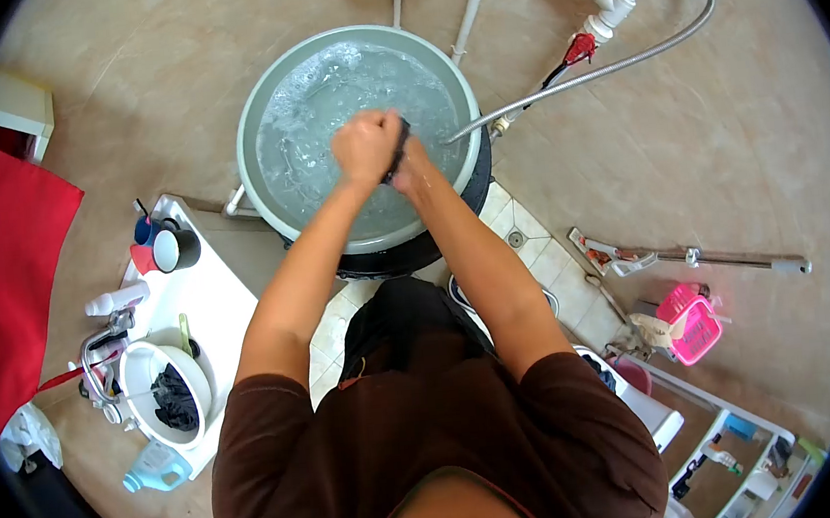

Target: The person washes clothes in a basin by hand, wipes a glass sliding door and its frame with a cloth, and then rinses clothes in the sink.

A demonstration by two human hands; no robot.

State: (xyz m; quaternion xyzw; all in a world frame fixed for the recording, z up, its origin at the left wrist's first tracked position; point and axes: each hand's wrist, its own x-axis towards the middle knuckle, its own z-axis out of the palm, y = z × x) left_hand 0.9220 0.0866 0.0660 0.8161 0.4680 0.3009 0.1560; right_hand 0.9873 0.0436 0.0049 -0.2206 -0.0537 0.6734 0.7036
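Observation:
Both hands are together over a large grey-green basin (256, 189) filled with sudsy water (322, 99). My left hand (366, 148) is closed in a fist. Right beside it, my right hand (414, 166) is lower and partly hidden, its fingers closed too. A small dark wet cloth (396, 154) is gripped between the two hands; most of it is covered by them, so its exact kind does not show. Water drips at the right wrist. A flexible metal hose (606, 72) reaches over the basin's right rim, its end at the water.
On the left, a white sink counter (215, 286) carries a white bowl (136, 367) with dark cloth, a mug (175, 250) and a blue detergent bottle (157, 467). Pipes (472, 7) run behind the basin. To the right are a mop (691, 257), a pink basket (695, 328) and a rack (711, 430).

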